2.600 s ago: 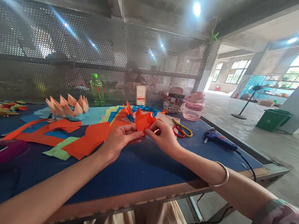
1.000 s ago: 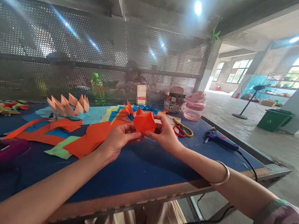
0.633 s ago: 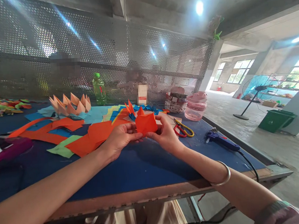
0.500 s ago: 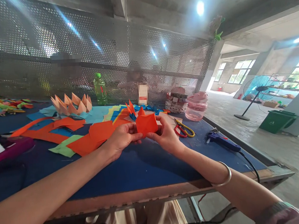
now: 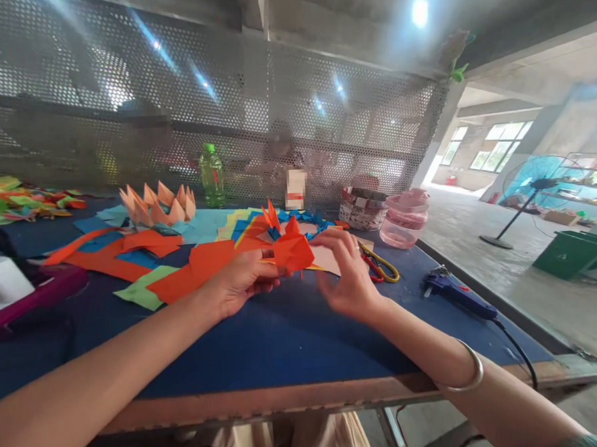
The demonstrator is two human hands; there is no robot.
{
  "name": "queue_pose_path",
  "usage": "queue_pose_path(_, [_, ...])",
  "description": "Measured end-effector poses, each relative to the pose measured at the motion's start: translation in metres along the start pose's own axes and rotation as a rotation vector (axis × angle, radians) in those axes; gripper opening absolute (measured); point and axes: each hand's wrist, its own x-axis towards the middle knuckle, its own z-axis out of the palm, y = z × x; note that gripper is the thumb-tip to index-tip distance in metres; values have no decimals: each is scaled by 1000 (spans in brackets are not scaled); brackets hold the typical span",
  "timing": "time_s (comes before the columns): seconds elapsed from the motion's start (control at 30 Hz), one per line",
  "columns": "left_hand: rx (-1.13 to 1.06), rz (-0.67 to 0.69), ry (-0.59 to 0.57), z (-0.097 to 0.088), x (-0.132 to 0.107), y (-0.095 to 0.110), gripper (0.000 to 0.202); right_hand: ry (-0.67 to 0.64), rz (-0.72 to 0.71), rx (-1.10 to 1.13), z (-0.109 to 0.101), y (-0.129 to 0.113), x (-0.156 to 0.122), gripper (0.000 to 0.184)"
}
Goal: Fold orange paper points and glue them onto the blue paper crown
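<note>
My left hand [image 5: 249, 279] pinches a folded piece of orange paper [image 5: 294, 249] by its left side, above the blue tabletop [image 5: 285, 344]. Just right of the paper, my right hand [image 5: 348, 267] is off it, thumb and fingers apart and slightly blurred. Behind the held paper lie blue folded paper pieces [image 5: 303, 216] and orange pointed folds [image 5: 270, 215]. Flat orange sheets [image 5: 213, 256] and a light green sheet [image 5: 144, 290] spread out beside my left hand. A crown-like ring of peach folded paper points [image 5: 160, 207] stands farther back on the left.
Scissors [image 5: 388, 267] with red and yellow handles and a blue glue gun [image 5: 459, 294] lie on the right. A pink-tinted plastic jar [image 5: 404, 221], a patterned round container [image 5: 362, 210] and a green bottle [image 5: 212, 176] stand behind. Colourful paper scraps [image 5: 21, 198] are heaped far left.
My right hand has let go of the orange paper and opened beside it. My left hand still holds it. The camera view has turned slightly left.
</note>
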Motion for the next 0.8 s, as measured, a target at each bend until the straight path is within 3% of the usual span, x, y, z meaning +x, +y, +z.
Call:
queue_pose_path(0.13, [-54, -55, -78, 2, -4, 0, 43, -31, -271, -228, 0, -3, -4, 21])
queue_pose_path(0.23, [-50, -105, -123, 4, -8, 1, 41, -26, -420, -283, -3, -2, -6, 19])
queue_pose_path(0.47, [-32, -181, -197, -1, -19, 0, 43, -148, -581, -258, -15, -9, -4, 19])
queue_pose_path(0.57, [103, -154, -220, -8, -22, -2, 45, -212, -539, -197, -11, -12, -9, 18])
queue_pose_path(0.67, [441, 27, -177, -20, -27, -4, 44, -270, -458, -134, -5, -13, -17, 14])
queue_pose_path(0.77, [838, 442, 64, -29, -37, -5, 20, -322, -380, -44, 0, -13, -21, 13])
queue_pose_path(0.8, [921, 559, 41, -30, -42, -6, 13, -340, -353, -13, 1, -13, -21, 14])
